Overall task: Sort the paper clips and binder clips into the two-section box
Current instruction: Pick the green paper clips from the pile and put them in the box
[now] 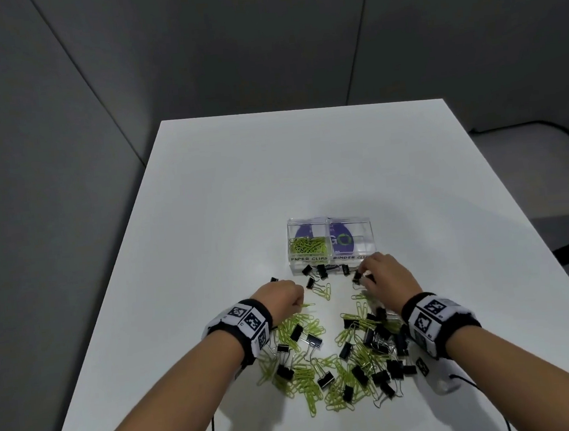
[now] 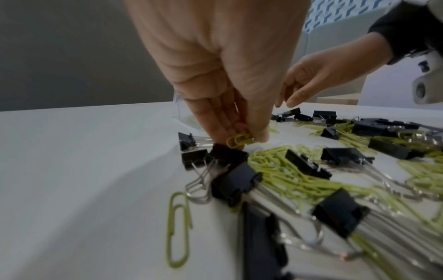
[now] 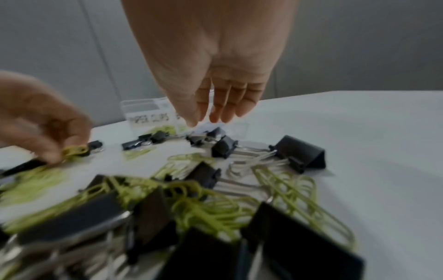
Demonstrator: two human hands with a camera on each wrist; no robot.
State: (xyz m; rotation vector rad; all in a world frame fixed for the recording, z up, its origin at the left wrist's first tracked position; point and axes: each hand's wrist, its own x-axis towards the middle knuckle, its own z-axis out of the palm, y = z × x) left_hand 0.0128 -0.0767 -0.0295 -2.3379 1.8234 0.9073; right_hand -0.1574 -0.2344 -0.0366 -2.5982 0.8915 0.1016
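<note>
- Grey padded walls fill the upper half of the head view; below them a white table (image 1: 206, 205) runs from mid-frame to the bottom edge.
- Mixed pile (image 1: 336, 355) of green paper clips and black binder clips spreads over the lower centre of the table, between and under the two wrists, with a few strays reaching up toward the box.
- Clear two-section box (image 1: 330, 242) stands just above the pile at centre frame; its left section, lettered PAPER CLIPS, holds a heap of green clips (image 1: 308, 246), and its right section is lettered BINDER CLIPS.
- Left hand (image 1: 281, 298), lower centre-left, has thumb and fingertips pressed together on a green paper clip (image 2: 239, 142), just above a black binder clip at the pile's edge.
- Right hand (image 1: 388, 276), at centre-right just below the box, points its fingers (image 3: 227, 102) down, straight and close together; the head view shows its fingertips at a small black binder clip (image 1: 357, 277), but whether they grip it cannot be told.
</note>
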